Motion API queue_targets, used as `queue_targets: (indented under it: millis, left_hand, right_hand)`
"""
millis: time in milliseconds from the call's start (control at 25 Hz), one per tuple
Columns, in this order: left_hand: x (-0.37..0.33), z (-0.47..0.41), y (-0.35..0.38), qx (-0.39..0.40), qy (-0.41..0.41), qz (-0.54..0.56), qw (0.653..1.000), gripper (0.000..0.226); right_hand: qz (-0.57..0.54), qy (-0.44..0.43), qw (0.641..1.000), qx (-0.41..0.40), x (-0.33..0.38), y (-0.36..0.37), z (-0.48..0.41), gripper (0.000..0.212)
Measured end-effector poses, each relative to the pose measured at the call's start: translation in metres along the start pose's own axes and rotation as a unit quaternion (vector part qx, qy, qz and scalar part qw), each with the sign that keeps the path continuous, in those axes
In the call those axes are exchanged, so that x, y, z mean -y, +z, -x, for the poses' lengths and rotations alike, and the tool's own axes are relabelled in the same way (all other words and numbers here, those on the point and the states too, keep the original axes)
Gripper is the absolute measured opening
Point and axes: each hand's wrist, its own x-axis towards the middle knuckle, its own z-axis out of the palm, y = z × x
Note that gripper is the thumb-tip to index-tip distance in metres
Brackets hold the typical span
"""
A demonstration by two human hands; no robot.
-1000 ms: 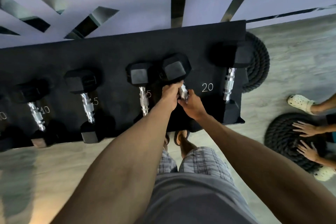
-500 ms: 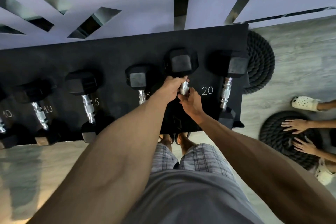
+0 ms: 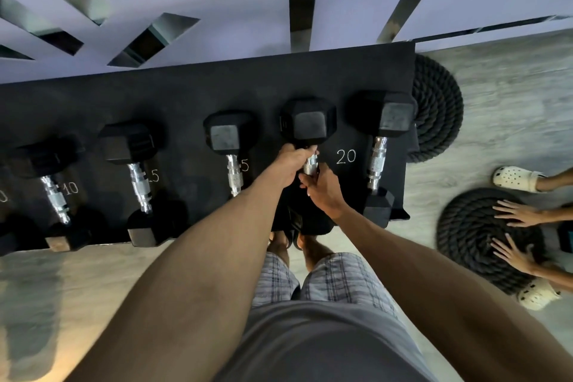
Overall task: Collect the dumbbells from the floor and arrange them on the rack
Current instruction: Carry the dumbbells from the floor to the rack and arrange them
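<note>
A black hex dumbbell (image 3: 308, 124) with a chrome handle lies on the black rack (image 3: 186, 96), in the slot left of the white "20" mark. My left hand (image 3: 290, 164) is closed around the upper part of its handle. My right hand (image 3: 324, 192) grips the handle just below. The dumbbell's near head is hidden behind my hands. Another dumbbell (image 3: 379, 158) rests to the right of the "20". Three more sit to the left: one (image 3: 229, 146) by a "5" mark, one (image 3: 136, 170) by "15", one (image 3: 52, 183) by "10".
A coiled black rope (image 3: 437, 108) lies behind the rack's right end. On the floor at right, another person's two hands (image 3: 514, 214) press on a second rope coil (image 3: 474, 239), with white clogs beside it. A pale wall with dark slits rises behind the rack.
The dumbbell in my hands has moved away from me and slightly right, from over the rack's front into its slot beside the "20". Both hands stayed closed on the handle.
</note>
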Motion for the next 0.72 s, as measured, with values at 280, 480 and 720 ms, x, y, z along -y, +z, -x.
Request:
queue_targets:
  millis: [280,480,720]
  left_hand:
    - [-0.006,0.035,0.009,-0.065,0.000,-0.382,0.922,0.023]
    - [-0.011,0.051,0.043,0.035,0.026,-0.338,0.940,0.031]
    - [-0.012,0.038,0.098,-0.020,0.125,-0.234,0.964,0.016]
  right_hand:
    - [0.130,-0.010,0.991,-0.013,0.012,-0.027,0.024,0.035]
    - [0.148,-0.029,0.973,-0.173,0.011,-0.073,0.047,0.018]
    - [0.108,-0.023,0.965,-0.239,-0.037,-0.113,0.038,0.032]
